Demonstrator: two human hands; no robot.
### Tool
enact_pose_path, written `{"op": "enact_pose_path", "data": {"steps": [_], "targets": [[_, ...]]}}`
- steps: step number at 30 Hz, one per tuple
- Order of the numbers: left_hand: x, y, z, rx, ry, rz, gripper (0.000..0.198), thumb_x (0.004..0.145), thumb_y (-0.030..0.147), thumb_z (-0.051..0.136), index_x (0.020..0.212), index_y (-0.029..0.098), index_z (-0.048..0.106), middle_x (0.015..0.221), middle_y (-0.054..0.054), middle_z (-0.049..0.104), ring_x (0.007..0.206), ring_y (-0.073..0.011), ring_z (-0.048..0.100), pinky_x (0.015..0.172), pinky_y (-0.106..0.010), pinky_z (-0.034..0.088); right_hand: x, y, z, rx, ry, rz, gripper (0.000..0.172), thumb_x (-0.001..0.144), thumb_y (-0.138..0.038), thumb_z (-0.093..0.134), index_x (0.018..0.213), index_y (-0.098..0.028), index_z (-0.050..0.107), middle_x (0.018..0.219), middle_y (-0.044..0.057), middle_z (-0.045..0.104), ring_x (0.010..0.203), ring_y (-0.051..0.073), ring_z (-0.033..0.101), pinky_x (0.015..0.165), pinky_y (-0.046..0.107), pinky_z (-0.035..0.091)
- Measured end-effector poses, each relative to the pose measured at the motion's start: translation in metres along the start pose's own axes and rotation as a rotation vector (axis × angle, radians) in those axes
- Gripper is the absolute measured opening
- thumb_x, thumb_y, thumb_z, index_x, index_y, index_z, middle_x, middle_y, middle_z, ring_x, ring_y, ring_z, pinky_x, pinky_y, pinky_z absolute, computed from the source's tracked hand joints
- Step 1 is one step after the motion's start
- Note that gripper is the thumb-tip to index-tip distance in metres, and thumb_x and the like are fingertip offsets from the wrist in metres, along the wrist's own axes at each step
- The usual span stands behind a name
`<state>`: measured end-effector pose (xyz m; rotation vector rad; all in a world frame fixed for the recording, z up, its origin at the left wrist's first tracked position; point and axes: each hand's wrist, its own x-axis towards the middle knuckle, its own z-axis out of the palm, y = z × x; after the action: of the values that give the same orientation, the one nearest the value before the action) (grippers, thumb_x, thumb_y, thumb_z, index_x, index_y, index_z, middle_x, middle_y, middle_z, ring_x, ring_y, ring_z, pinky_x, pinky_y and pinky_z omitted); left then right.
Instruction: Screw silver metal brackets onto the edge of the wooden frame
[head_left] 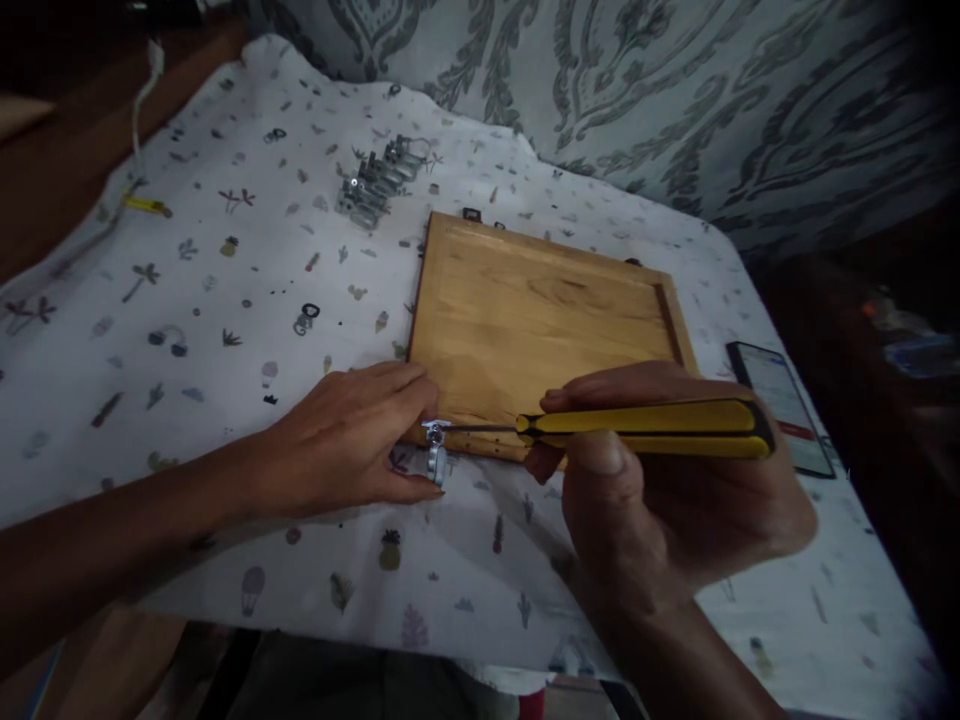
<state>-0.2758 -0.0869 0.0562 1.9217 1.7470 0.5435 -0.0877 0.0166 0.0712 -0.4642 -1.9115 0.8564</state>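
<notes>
Yellow-and-black screwdriver point(652, 430) filling right hand point(675, 500), thumb and fingers pinching handle. Shaft pointing left, tip reaching metal hinge point(436, 466) at near-left corner of wooden panel point(551, 310). Left hand point(360, 430) pinching hinge between thumb and index finger, other fingers bunching at panel's edge. Panel lying flat on printed tablecloth point(217, 420). Farther out, row of similar metal hinges point(384, 178) sitting near panel's far-left corner. Smartphone point(776, 400) lying right of panel. Patterned wallpaper point(637, 90) rising behind.

Overall light is running dim and cool. The patterned tablecloth point(225, 420) is reading brightest; the damask wallpaper point(645, 100) is fading to black at the upper right corner. Soft shadow is falling beneath the right hand point(690, 500). The metal hinge point(436, 462) is glinting. Fine detail is softening.
</notes>
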Motion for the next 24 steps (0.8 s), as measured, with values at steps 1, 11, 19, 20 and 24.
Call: {"op": "enact_pose_path", "data": {"steps": [1,11,19,20,24], "targets": [[0.0002,0.0,0.0,-0.005,-0.003,-0.001,0.034,0.082,0.039,0.076,0.087,0.021,0.047,0.094,0.0,0.058,0.088,-0.0205,0.058,0.067,-0.03,0.04,0.0,-0.0001,-0.0002,-0.009,-0.002,-0.008,0.015,0.089,-0.034,0.076,0.099,-0.025,0.069,0.085,0.004,0.073,0.067,0.02,0.07,0.049,0.034,0.058],[0.003,0.0034,-0.0022,-0.002,-0.023,-0.044,0.031,0.08,0.035,0.075,0.086,0.021,0.048,0.094,-0.001,0.059,0.089,-0.0208,0.058,0.067,-0.03,0.04,-0.001,0.0025,0.0004,-0.024,-0.017,-0.085,0.018,0.087,-0.027,0.078,0.102,-0.023,0.07,0.087,0.003,0.073,0.063,0.017,0.068,0.052,0.034,0.059],[0.0019,0.0016,-0.0013,-0.016,-0.012,-0.035,0.033,0.08,0.036,0.076,0.085,0.022,0.047,0.091,0.0,0.057,0.086,-0.0203,0.057,0.066,-0.029,0.038,-0.0005,0.0013,0.0026,-0.033,-0.042,-0.134,0.024,0.083,-0.021,0.083,0.104,-0.022,0.072,0.085,0.002,0.072,0.069,0.018,0.067,0.053,0.035,0.056],[0.0018,0.0016,-0.0011,-0.018,-0.012,-0.036,0.032,0.08,0.036,0.075,0.085,0.022,0.047,0.091,0.0,0.057,0.086,-0.0204,0.057,0.066,-0.029,0.038,0.0,0.0004,0.0033,-0.027,-0.039,-0.141,0.023,0.082,-0.021,0.083,0.102,-0.022,0.072,0.084,0.002,0.072,0.071,0.019,0.068,0.055,0.035,0.056],[0.0016,0.0015,-0.0002,-0.015,-0.01,-0.028,0.032,0.079,0.035,0.076,0.086,0.021,0.048,0.091,0.0,0.057,0.087,-0.0201,0.058,0.065,-0.029,0.038,0.0037,-0.003,0.0042,0.05,-0.066,-0.028,0.017,0.085,-0.021,0.08,0.099,-0.024,0.071,0.087,0.002,0.074,0.075,0.019,0.072,0.062,0.034,0.061]]}}
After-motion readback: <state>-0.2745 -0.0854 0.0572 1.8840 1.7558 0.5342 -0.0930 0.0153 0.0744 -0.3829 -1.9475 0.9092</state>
